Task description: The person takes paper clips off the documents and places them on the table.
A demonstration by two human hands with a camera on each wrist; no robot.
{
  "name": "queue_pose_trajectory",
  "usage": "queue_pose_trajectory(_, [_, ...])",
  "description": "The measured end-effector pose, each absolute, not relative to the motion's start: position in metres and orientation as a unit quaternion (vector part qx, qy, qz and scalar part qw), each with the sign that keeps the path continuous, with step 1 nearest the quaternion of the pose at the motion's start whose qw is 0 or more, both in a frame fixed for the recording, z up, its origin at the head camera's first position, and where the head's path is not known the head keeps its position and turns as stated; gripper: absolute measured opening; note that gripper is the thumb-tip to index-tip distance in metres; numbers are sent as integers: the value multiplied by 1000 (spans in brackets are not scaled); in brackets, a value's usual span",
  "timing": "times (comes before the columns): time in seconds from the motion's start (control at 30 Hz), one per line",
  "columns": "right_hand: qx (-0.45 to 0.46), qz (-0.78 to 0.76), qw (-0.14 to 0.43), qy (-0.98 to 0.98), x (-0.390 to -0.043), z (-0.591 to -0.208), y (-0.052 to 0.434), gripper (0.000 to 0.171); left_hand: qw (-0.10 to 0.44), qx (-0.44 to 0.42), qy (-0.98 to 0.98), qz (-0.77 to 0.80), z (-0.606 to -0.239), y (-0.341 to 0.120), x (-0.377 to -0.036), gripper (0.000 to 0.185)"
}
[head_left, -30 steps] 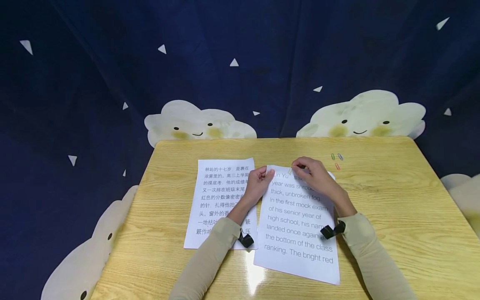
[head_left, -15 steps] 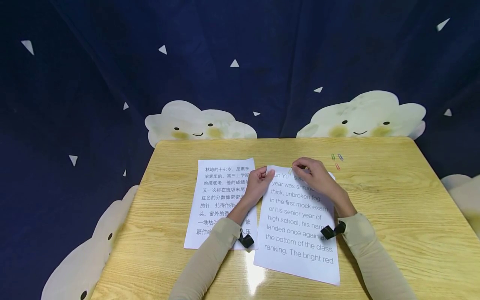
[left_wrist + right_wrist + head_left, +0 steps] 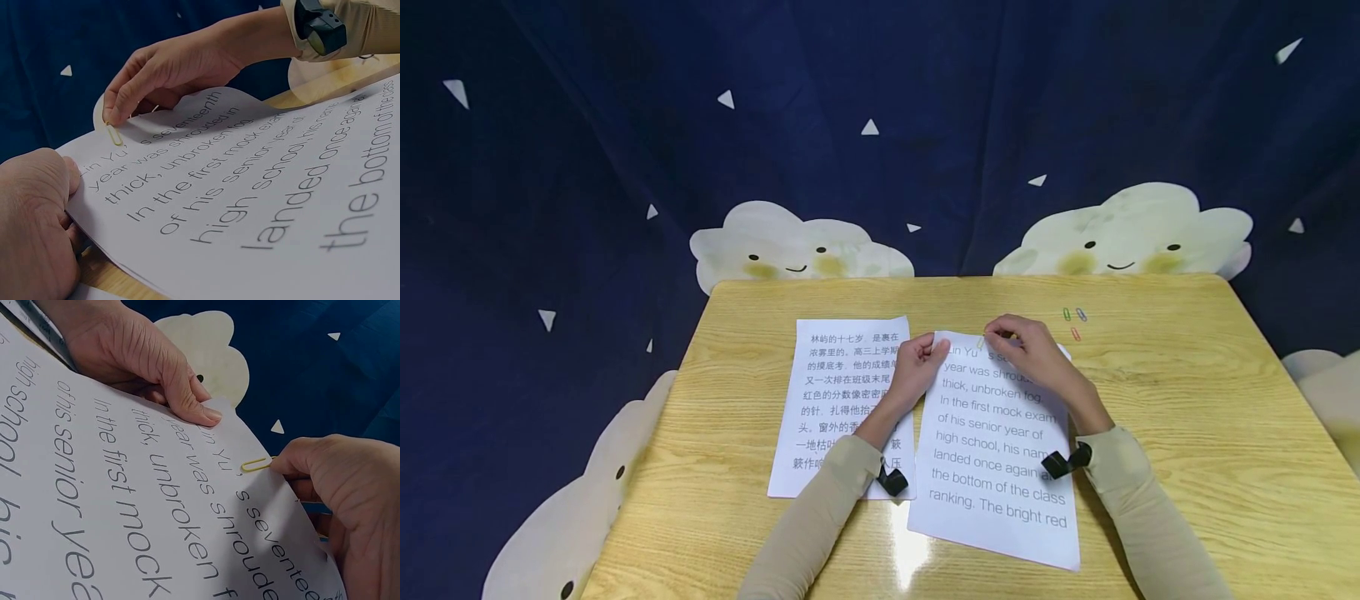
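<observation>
Pinching a yellow paper clip (image 3: 255, 465), the right hand (image 3: 340, 487) meets white English-printed sheets (image 3: 125, 506) gripped by the left hand (image 3: 144, 362).

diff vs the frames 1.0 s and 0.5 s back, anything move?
No visible change. The left hand still pinches the English sheet at its top corner, and the right hand still holds the yellow paper clip on its top edge.
</observation>
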State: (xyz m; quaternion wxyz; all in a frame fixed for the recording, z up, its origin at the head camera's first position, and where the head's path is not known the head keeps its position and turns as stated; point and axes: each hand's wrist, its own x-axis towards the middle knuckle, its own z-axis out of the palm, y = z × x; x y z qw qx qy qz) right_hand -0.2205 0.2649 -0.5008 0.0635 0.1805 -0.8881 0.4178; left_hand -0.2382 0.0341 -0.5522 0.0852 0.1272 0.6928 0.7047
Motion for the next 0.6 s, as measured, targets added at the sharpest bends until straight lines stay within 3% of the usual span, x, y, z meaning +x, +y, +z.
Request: queue_pose_trajectory(0.6, [176,423,70,-886,-220,-502,265,10,84,124,689,710,-554,34,-239,31])
